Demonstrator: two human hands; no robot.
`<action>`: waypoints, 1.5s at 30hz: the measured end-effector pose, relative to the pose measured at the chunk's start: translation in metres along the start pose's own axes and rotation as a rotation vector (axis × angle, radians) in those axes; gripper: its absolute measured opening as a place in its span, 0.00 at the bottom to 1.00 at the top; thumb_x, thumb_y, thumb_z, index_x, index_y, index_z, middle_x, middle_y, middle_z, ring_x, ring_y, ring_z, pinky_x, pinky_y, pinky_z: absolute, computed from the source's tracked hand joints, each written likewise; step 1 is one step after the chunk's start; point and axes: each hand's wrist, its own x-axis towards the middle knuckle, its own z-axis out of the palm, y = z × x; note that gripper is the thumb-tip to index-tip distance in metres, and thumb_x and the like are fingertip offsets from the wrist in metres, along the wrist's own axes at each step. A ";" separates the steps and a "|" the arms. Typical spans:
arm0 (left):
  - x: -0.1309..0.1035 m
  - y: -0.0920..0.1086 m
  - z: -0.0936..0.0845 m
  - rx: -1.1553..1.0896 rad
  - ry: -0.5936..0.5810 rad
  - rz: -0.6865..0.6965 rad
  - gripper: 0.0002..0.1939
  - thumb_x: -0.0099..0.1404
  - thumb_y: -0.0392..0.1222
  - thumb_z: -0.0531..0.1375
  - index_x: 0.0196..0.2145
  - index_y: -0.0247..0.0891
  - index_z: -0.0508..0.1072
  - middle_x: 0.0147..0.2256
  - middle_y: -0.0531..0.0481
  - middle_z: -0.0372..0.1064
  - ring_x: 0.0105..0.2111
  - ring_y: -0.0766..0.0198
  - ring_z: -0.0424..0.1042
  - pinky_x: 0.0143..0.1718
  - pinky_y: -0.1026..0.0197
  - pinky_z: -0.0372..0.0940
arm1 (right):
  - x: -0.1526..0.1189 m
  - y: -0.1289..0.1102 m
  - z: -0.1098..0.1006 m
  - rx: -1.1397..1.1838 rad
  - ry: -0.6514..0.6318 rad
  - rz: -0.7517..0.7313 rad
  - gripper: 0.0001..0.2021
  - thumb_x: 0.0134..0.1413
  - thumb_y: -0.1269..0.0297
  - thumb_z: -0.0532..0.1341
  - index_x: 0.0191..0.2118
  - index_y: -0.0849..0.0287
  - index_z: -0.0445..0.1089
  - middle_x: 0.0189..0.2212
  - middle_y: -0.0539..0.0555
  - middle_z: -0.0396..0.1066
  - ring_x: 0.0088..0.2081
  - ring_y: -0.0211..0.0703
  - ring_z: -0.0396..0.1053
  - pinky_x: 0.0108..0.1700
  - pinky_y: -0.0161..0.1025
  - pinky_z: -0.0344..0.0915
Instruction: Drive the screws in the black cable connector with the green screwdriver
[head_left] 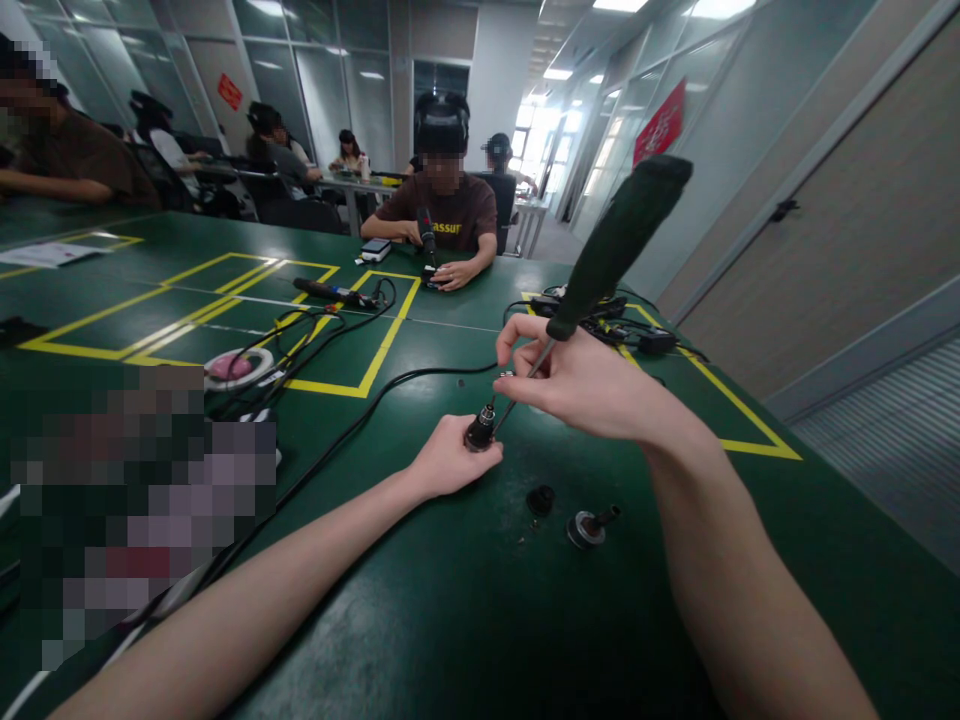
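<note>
My left hand (454,458) is closed around a small black cylindrical part (481,428) with a stepped, narrower metal top pointing up. Above it, my right hand (577,380) holds a screwdriver (622,245) with a thick dark handle. The handle leans up to the right over the hand, and the thin shaft slants down beside the black part. Whether its tip touches the part I cannot tell. At the right thumb and fingertip is something small and shiny (505,376), too small to name. Nearer me lie a black ring-like piece (541,499) and a round metal-rimmed part with a stem (586,528).
Black cables (360,420) run across the green table (390,620). A white tape roll (259,368) and a black pen-shaped tool (334,292) lie left, a cable heap (600,318) right. Opposite, a co-worker (450,210) handles a tool. A blurred-out patch covers the left.
</note>
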 end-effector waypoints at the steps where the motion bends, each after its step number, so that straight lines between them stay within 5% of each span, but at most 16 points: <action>1: 0.000 0.000 0.000 -0.001 -0.001 -0.001 0.10 0.57 0.43 0.61 0.23 0.38 0.65 0.22 0.57 0.61 0.26 0.67 0.59 0.31 0.62 0.56 | 0.001 0.000 0.000 -0.010 0.006 -0.013 0.09 0.53 0.72 0.64 0.35 0.55 0.63 0.20 0.41 0.60 0.24 0.35 0.59 0.28 0.37 0.54; 11: 0.000 0.000 0.001 0.013 0.006 0.002 0.09 0.58 0.42 0.61 0.24 0.38 0.67 0.22 0.57 0.62 0.25 0.67 0.60 0.30 0.62 0.56 | 0.001 0.000 0.003 -0.008 -0.005 -0.018 0.06 0.62 0.65 0.62 0.35 0.55 0.63 0.16 0.40 0.59 0.21 0.35 0.57 0.29 0.38 0.51; 27: 0.000 0.000 0.001 0.002 0.005 0.008 0.10 0.57 0.44 0.60 0.23 0.39 0.64 0.22 0.57 0.60 0.25 0.67 0.59 0.30 0.62 0.55 | -0.001 -0.005 0.000 0.035 0.016 -0.012 0.12 0.48 0.78 0.62 0.36 0.56 0.63 0.23 0.42 0.61 0.25 0.35 0.61 0.28 0.37 0.58; 34: 0.000 0.001 0.001 -0.001 0.004 0.005 0.09 0.57 0.44 0.60 0.24 0.39 0.65 0.22 0.57 0.61 0.25 0.67 0.59 0.30 0.62 0.55 | -0.002 -0.007 0.000 0.026 0.043 0.029 0.08 0.58 0.74 0.64 0.33 0.56 0.64 0.15 0.39 0.57 0.19 0.32 0.55 0.24 0.37 0.50; 45: 0.000 0.000 0.000 0.015 -0.011 0.009 0.11 0.57 0.46 0.59 0.23 0.39 0.65 0.23 0.57 0.59 0.26 0.67 0.59 0.31 0.62 0.55 | -0.001 -0.009 0.000 0.036 0.036 0.008 0.12 0.55 0.80 0.61 0.36 0.55 0.61 0.17 0.37 0.56 0.19 0.32 0.55 0.22 0.36 0.50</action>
